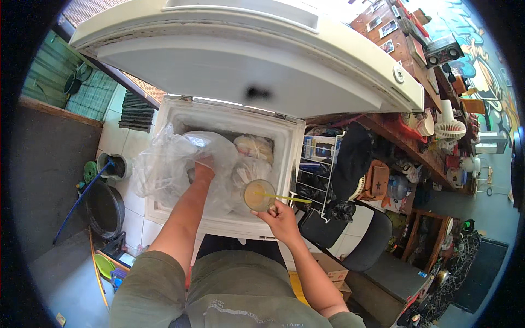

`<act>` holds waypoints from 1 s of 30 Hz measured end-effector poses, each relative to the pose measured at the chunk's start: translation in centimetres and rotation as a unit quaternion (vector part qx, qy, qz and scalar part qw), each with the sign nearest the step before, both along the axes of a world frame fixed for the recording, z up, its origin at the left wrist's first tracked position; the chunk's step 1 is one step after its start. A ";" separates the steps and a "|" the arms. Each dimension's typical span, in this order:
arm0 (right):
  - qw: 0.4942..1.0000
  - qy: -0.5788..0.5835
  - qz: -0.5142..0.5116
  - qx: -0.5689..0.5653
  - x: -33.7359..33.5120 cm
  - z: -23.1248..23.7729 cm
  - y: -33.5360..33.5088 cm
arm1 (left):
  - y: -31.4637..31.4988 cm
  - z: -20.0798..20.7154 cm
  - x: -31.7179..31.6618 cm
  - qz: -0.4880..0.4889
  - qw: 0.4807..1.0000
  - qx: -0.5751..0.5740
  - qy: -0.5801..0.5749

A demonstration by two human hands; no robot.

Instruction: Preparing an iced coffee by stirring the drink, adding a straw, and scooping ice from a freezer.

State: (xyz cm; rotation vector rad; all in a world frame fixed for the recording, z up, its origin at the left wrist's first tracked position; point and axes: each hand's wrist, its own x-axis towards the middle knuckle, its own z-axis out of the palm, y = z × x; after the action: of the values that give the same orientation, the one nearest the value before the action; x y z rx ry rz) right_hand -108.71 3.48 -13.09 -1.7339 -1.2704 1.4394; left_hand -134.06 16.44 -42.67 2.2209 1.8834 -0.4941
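Observation:
My left hand (pixel 204 170) reaches down into a large clear plastic bag (pixel 158 167) inside a white chest freezer (pixel 292 145). The bag hides its fingers, so I cannot make out what they touch. My right hand (pixel 281 221) grips a glass (pixel 257 198) of pale brown drink over the freezer's front right corner. A yellow-green straw (pixel 295 199) leans out of it to the right. Bagged food (pixel 254 148) lies in the freezer's far right part, with another clear bag (pixel 246 170) nearer to me. The freezer lid (pixel 240 74) stands raised at the far side.
A white wire rack (pixel 328 158) with dark bags and packets stands right of the freezer. Beyond it is a black chair (pixel 372 240). On the left are a black round basin (pixel 104 210), a blue-handled stick (pixel 82 202) and a small bucket (pixel 123 167). A white fan (pixel 449 126) stands far right.

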 end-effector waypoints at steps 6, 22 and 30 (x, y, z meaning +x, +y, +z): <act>1.000 -0.010 0.011 -0.005 0.5 0.2 0.4 | 0.2 -0.5 -0.7 -0.111 0.993 -0.022 -0.027; 1.000 -0.013 0.007 -0.025 0.8 1.4 0.8 | 0.5 -0.5 2.0 -0.053 0.977 -0.102 -0.182; 0.999 -0.002 0.010 -0.051 -0.1 0.3 0.5 | -0.2 -2.0 -1.0 -0.129 0.965 -0.033 -0.228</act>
State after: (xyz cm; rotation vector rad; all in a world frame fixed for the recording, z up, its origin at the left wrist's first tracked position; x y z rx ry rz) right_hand -108.81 3.98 -12.82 -1.7953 -1.2393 1.5367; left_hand -135.02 16.28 -44.69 2.2977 1.3406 -0.0634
